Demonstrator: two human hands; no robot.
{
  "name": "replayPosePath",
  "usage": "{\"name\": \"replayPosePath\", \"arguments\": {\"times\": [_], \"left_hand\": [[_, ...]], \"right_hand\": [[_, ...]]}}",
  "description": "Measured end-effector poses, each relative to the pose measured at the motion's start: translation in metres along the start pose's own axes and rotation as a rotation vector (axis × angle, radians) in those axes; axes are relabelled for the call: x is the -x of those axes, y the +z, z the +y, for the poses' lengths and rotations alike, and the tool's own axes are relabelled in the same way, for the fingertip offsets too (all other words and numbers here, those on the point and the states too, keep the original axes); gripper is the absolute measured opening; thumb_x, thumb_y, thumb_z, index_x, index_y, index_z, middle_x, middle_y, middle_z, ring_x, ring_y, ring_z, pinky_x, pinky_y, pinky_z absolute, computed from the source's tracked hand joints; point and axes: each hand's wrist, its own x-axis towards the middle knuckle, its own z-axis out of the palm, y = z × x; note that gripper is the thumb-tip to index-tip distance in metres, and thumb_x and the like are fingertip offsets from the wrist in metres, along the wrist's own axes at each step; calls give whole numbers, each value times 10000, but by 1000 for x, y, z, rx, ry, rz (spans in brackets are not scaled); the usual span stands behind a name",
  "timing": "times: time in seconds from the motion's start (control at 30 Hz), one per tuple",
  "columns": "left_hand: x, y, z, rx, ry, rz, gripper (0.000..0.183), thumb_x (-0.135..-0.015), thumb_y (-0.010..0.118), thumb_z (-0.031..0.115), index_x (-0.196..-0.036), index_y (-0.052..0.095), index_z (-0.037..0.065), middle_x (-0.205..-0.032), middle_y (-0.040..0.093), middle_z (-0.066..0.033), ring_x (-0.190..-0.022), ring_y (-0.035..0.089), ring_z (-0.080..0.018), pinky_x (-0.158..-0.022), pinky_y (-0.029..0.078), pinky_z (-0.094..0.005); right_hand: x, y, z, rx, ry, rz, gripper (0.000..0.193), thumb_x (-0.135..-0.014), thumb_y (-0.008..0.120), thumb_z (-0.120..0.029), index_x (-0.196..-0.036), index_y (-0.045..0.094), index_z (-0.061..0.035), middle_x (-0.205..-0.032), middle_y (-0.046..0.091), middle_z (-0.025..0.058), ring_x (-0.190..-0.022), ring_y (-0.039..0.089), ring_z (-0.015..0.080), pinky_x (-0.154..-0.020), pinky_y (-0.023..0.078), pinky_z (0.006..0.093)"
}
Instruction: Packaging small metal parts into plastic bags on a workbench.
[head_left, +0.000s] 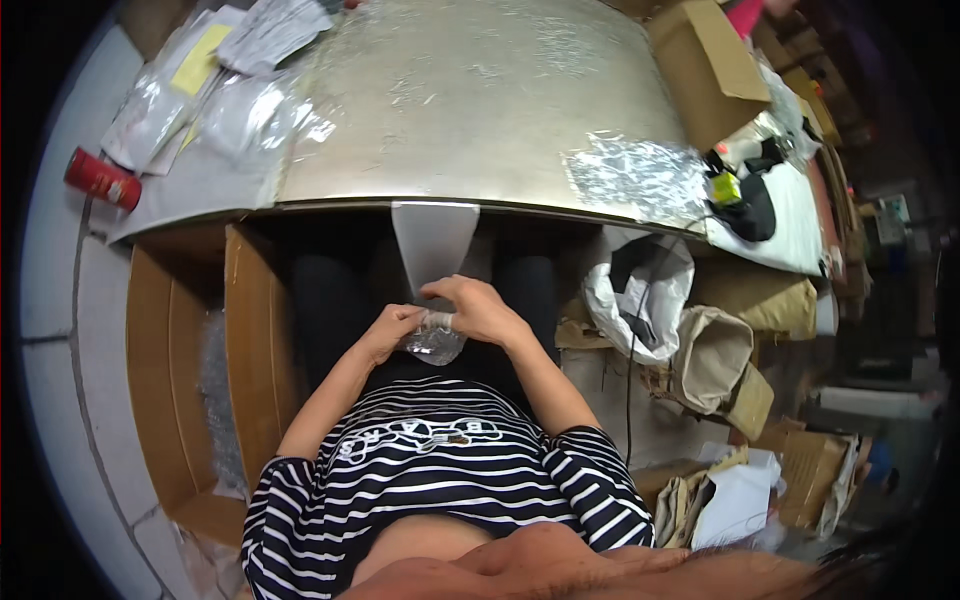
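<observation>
Over my lap, a clear plastic bag (437, 346) hangs between my two hands. My left hand (385, 332) pinches its upper left side with fingers pressed together. From the other side my right hand (478, 308) grips the bag's top, fingers curled over it. A pale, banded part shows at the bag's upper end between my fingertips; I cannot make out what it is. Just beyond my hands, a whitish translucent strip (436, 240) hangs down from the table's front edge.
The metal-topped table (450, 120) carries clear film scraps (635, 175), papers in plastic (270, 40) and an open carton (712, 75). A red can (102, 180) stands far left. An open cardboard box (255, 340) sits left of my legs; white (650, 340) and beige sacks (712, 355) sit right.
</observation>
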Motion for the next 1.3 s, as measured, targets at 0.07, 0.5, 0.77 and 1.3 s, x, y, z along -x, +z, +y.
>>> {"name": "replayPosePath", "arguments": {"times": [0.07,0.5,0.77,1.3], "left_hand": [[-1,24,34,60,17,-49,414,-974,571,321,-1180,641,-31,-1037,678,-102,-832,668,-146,-735,596,-304],[28,-26,188,-810,983,847,369,-953,558,197,-1231,571,-46,-1329,550,-209,-1230,548,-301,-997,444,-408],[-17,-42,210,-1564,590,991,519,-879,628,309,-1305,514,34,-1331,478,-173,-1275,425,-325,-1093,272,-562],[4,-59,179,-1558,703,942,603,-812,686,377,-1316,547,76,-1330,504,-127,-1238,469,-286,-1089,280,-503]], "right_hand": [[5,5,21,48,-14,4,300,-785,685,-153,-1058,678,-29,-996,683,170,-911,650,351,-810,515,410],[-12,-161,80,825,499,785,268,-771,734,-125,-1014,648,-49,-993,626,170,-948,589,346,-784,482,434],[-105,-102,-12,329,-89,518,314,-908,602,-92,-1209,582,-7,-1290,557,212,-1226,511,372,-1038,416,418],[-428,-62,41,674,-163,95,598,-963,455,-423,-1470,356,-123,-1556,272,168,-1432,233,392,-1154,227,503]]}}
